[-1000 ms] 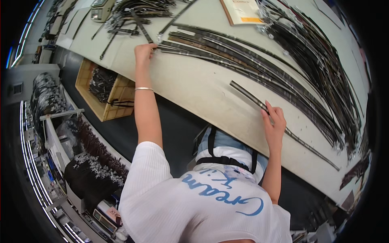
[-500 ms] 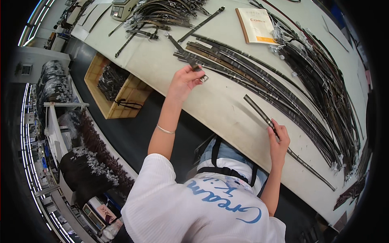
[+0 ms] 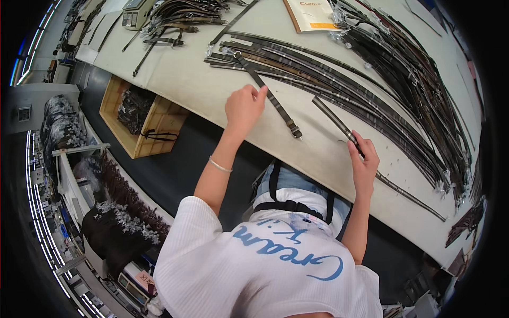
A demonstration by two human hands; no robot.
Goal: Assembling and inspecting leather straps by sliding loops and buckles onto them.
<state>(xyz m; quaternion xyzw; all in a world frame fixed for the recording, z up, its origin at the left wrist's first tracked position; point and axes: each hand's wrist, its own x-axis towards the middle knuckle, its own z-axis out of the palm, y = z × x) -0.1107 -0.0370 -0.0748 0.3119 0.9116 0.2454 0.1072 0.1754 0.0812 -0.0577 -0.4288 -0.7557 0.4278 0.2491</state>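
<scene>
My left hand is closed over the table, fingers curled, with its thumb against a short dark belt. The belt slants from a ring end on the strap bundle down to a metal buckle near the table's front edge. How the fingers grip it is partly hidden. To the right, my right hand pinches a long, narrow dark strap. One end of it points up and left toward the belt; the other trails down to the right along the table. A bundle of long dark and brown straps lies just beyond both hands.
Behind on the white table lie a pile of buckled belts, a scale and a notebook. A large heap of straps covers the right side. A wooden crate stands below the left edge.
The short belt has swung down and right; its buckle, earlier at my left fingers, now lies well beyond them. My right hand keeps its strap. The view has shifted slightly.
</scene>
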